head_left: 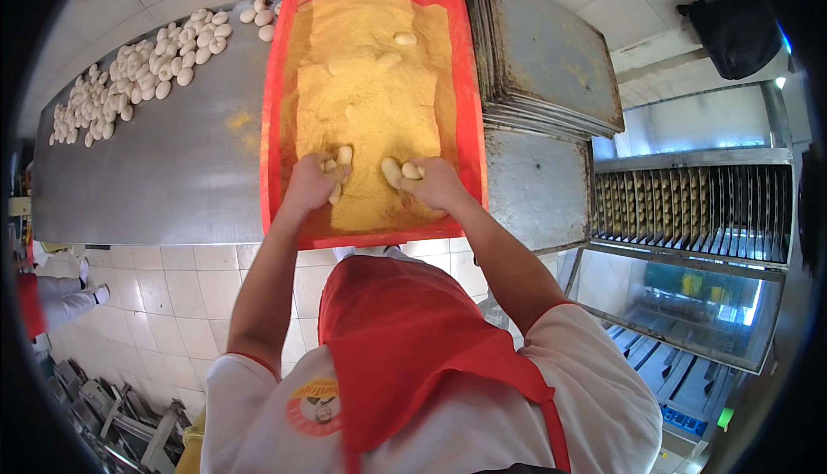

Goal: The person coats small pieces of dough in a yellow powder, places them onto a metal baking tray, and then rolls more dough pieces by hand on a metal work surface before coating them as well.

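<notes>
A red plastic tub holds a thick bed of yellow crumbs. Near its front, my left hand is curled round several pale oblong dough pieces, some poking up between the fingers. To its right, my right hand grips more pale dough pieces, its fingers partly hidden by them and the crumbs. A pale piece lies farther back in the crumbs.
Pale dough balls cover the back of the steel table. Metal trays are stacked right of the tub, beside a rack of filled trays. A co-worker's legs show at left. A black bag is at upper right.
</notes>
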Action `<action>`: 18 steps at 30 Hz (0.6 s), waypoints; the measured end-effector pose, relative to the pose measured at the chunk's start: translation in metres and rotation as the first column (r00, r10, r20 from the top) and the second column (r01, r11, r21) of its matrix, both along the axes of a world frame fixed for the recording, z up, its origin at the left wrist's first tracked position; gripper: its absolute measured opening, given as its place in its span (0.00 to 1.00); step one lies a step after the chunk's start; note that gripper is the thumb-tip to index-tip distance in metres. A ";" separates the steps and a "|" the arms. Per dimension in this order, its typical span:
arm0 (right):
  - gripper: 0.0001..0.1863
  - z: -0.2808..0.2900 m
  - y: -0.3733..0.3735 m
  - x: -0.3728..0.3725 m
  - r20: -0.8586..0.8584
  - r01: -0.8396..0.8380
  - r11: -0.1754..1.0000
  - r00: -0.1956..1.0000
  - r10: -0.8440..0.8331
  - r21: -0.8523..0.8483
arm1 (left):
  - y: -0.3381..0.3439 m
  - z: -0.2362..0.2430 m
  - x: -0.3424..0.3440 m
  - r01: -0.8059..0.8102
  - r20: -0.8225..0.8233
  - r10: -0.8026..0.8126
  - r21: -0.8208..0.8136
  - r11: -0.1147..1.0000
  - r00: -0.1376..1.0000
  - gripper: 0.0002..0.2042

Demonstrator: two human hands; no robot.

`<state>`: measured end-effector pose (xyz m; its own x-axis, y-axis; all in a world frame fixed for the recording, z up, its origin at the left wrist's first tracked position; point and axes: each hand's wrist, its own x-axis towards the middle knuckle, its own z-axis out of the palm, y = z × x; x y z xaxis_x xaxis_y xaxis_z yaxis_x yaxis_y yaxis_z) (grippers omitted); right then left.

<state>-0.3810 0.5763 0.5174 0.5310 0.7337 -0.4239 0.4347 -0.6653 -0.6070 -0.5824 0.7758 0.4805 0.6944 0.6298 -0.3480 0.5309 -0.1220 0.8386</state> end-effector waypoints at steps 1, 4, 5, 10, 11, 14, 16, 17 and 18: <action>0.24 0.001 0.003 -0.002 0.013 0.097 0.995 0.995 -0.097 -0.014 | -0.002 -0.001 -0.005 -0.073 0.044 0.072 0.035 0.997 0.996 0.25; 0.26 0.024 -0.001 -0.003 0.039 0.121 0.991 0.992 -0.118 -0.059 | -0.009 0.013 -0.010 -0.170 0.055 0.165 0.103 0.980 0.985 0.23; 0.26 0.019 -0.002 -0.005 0.105 0.054 0.998 0.993 -0.051 -0.029 | -0.007 0.026 -0.003 -0.114 -0.016 0.116 0.111 0.987 0.993 0.22; 0.25 -0.021 0.000 0.006 0.371 -0.121 0.980 0.927 0.055 0.158 | -0.003 0.029 0.027 -0.058 -0.081 0.071 0.156 0.986 0.994 0.19; 0.24 -0.010 -0.007 0.017 0.221 -0.091 0.973 0.974 0.043 0.211 | 0.002 0.015 0.012 -0.135 0.028 0.132 0.129 0.982 0.991 0.19; 0.20 0.035 -0.051 0.067 -0.274 0.135 0.941 0.961 -0.047 0.311 | -0.030 0.037 0.035 -0.243 -0.029 0.260 0.267 0.932 0.965 0.19; 0.19 0.050 -0.094 0.108 -0.617 0.360 0.885 0.780 -0.110 0.297 | -0.035 0.025 0.052 -0.214 -0.161 0.285 0.357 0.909 0.945 0.20; 0.18 0.058 -0.113 0.128 -0.664 0.457 0.830 0.733 -0.148 0.319 | -0.037 0.019 0.058 -0.205 -0.202 0.322 0.450 0.869 0.925 0.21; 0.18 0.063 -0.135 0.147 -0.717 0.562 0.760 0.672 -0.188 0.328 | -0.037 0.013 0.063 -0.174 -0.247 0.351 0.538 0.825 0.903 0.21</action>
<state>-0.2340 0.4413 0.5800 0.5642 0.7216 -0.4012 -0.3748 -0.2091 -0.9032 -0.5195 0.7385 0.4940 0.3811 0.9176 -0.1133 0.8298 -0.2854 0.4795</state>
